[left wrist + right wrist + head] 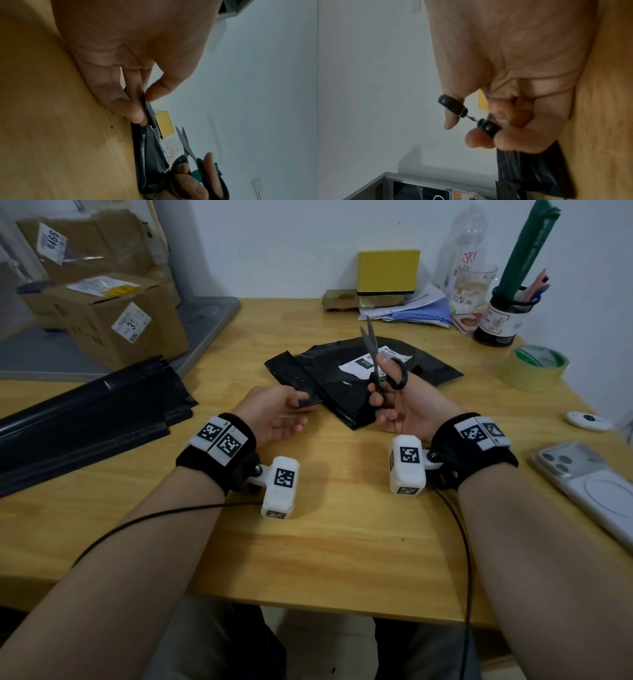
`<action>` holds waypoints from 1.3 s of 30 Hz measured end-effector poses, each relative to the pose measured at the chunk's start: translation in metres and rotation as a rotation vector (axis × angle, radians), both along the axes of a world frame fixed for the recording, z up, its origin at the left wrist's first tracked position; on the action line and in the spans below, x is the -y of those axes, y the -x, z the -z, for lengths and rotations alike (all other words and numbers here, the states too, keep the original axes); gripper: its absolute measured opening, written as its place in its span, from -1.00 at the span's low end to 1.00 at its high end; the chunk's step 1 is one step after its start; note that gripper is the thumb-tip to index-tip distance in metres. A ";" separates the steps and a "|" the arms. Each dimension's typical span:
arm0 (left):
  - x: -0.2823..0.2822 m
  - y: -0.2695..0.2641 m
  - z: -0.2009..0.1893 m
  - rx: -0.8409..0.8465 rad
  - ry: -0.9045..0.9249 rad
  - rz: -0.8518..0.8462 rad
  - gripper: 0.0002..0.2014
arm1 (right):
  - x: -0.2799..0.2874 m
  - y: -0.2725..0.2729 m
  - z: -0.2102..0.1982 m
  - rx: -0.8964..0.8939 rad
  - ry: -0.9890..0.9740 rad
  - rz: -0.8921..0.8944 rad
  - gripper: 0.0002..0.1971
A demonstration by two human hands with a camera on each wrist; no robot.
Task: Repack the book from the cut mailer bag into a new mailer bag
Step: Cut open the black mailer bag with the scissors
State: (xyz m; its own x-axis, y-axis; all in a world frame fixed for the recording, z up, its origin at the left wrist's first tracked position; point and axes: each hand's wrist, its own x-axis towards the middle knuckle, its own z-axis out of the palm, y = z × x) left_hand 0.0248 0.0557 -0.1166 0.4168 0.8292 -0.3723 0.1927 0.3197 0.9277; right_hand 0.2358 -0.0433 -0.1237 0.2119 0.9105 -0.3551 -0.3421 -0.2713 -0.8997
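Forearms reach forward over the wooden table [342, 542], a marker band and camera block on each wrist. My left hand [274, 414] lies low near the table, thumb and fingertips [137, 115] pinching a thin black strip [150, 115] at the near left edge of the black mailer bag [329, 381]. My right hand [407, 412] is raised beside it, thumb through one black loop and fingers curled through the other loop of the scissors [376, 361], which point up and away with the blades [184, 139] slightly parted. The mailer bag lies flat mid-table just beyond both hands, a white label on its top face; I cannot tell whether the book is inside. Farther left lie a stack of black bags [85, 412] and cardboard boxes [102, 313]. To the right are a phone [589, 487] and a tape roll [532, 368]; at the back wall stand a yellow box [388, 270] and a pen holder [503, 316].
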 end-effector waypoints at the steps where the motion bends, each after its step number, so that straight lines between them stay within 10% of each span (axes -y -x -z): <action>1: -0.001 0.001 -0.001 -0.016 -0.005 0.007 -0.73 | 0.000 -0.001 0.000 -0.014 -0.003 -0.006 -0.50; 20: -0.029 -0.011 0.008 -0.030 -0.119 -0.218 -0.88 | 0.005 -0.004 -0.018 0.088 0.158 -0.591 -0.18; 39: -0.032 -0.014 0.013 0.007 -0.117 -0.209 -0.72 | 0.001 0.004 -0.015 0.197 0.400 -0.536 -0.33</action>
